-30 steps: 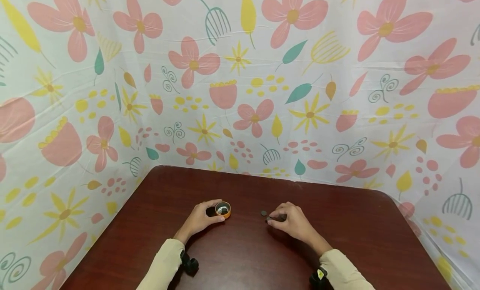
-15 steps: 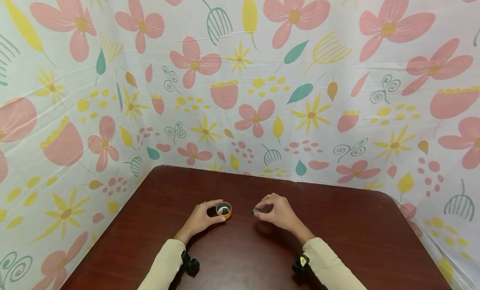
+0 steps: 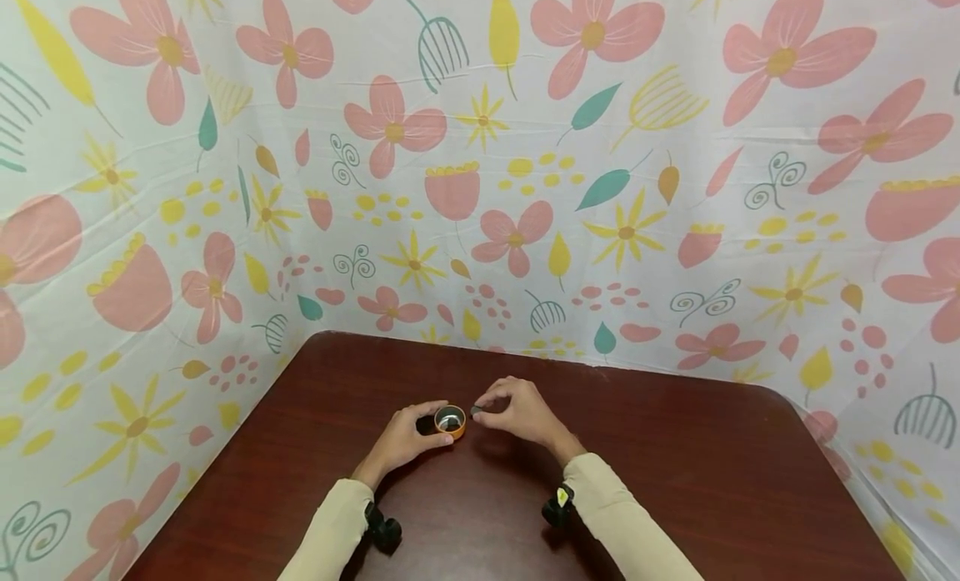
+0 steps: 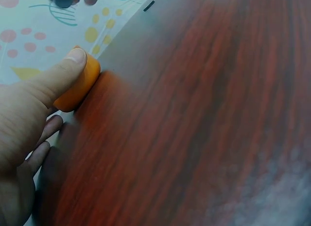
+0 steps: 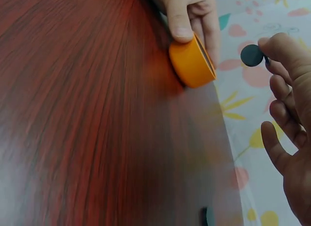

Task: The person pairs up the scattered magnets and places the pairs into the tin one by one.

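My left hand (image 3: 405,438) holds a small round orange tin (image 3: 450,423) upright on the table, its thumb on the near side. Its inside is shiny metal, with something dark at the bottom. Just right of the rim, my right hand (image 3: 517,410) pinches a small dark disc (image 5: 251,55) between thumb and fingertips, above the table. A second dark edge shows behind that disc; I cannot tell whether it is another one. The right wrist view also shows a dark disc (image 5: 206,216) on the table, hidden in the head view.
The dark red-brown wooden table (image 3: 675,464) runs out to both sides. White cloth (image 3: 480,147) with flowers and leaves hangs behind it and at the left and right. Small black cameras (image 3: 384,531) sit on both wrists.
My right hand has lifted a dark disc off the table and carried it left, close to the tin. The left hand and the tin have stayed in place.
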Demonstrator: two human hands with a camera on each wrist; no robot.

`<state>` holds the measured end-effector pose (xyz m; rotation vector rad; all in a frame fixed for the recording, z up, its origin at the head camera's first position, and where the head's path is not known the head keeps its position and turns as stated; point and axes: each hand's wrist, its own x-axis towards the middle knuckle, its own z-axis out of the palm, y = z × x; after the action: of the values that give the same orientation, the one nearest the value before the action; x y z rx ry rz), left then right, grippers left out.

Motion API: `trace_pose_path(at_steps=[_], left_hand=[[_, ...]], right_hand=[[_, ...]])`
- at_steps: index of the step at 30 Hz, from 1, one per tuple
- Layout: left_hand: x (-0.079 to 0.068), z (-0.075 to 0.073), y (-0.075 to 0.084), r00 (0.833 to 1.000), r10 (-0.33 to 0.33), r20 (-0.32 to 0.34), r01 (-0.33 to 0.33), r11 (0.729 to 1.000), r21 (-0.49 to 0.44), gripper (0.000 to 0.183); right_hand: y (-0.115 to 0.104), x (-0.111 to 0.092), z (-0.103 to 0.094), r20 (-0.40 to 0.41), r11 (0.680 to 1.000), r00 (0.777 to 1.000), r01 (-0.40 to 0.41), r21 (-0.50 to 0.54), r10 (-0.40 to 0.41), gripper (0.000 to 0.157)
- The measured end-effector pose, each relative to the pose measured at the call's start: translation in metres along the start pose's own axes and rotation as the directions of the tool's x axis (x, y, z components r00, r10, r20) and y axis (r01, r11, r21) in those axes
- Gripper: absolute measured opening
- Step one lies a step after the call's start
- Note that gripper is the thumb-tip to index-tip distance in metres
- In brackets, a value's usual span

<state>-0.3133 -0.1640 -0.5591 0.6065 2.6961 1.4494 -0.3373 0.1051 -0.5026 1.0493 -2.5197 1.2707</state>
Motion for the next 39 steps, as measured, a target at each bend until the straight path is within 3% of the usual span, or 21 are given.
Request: trace_pose_path(at_steps=[7, 19, 30, 39], left_hand=[[0.001, 0.001, 0.001, 1.000, 0.017, -0.006, -0.017, 1.000, -0.001, 0.068], [0.000, 0.002, 0.000, 1.000, 0.023, -0.006, -0.023, 1.000, -0.007, 0.069], [0.001, 0.004, 0.000, 1.000, 0.020, -0.002, -0.020, 1.000, -0.021, 0.069], [-0.002, 0.000, 0.001, 1.000, 0.005, -0.007, -0.006, 0.999, -0.046, 0.072]], right_hand=[[0.002, 0.014, 0.018, 0.047, 0.999, 0.998, -0.034, 0.000, 0.033, 0.011], [0.008, 0.016, 0.039, 0.072, 0.997, 0.994, -0.083, 0.004, 0.083, 0.013], [0.008, 0.014, 0.038, 0.071, 0.996, 0.993, -0.091, 0.007, 0.090, 0.019], [0.008, 0.002, 0.019, 0.012, 0.991, 0.992, -0.129, -0.029, 0.129, 0.023]])
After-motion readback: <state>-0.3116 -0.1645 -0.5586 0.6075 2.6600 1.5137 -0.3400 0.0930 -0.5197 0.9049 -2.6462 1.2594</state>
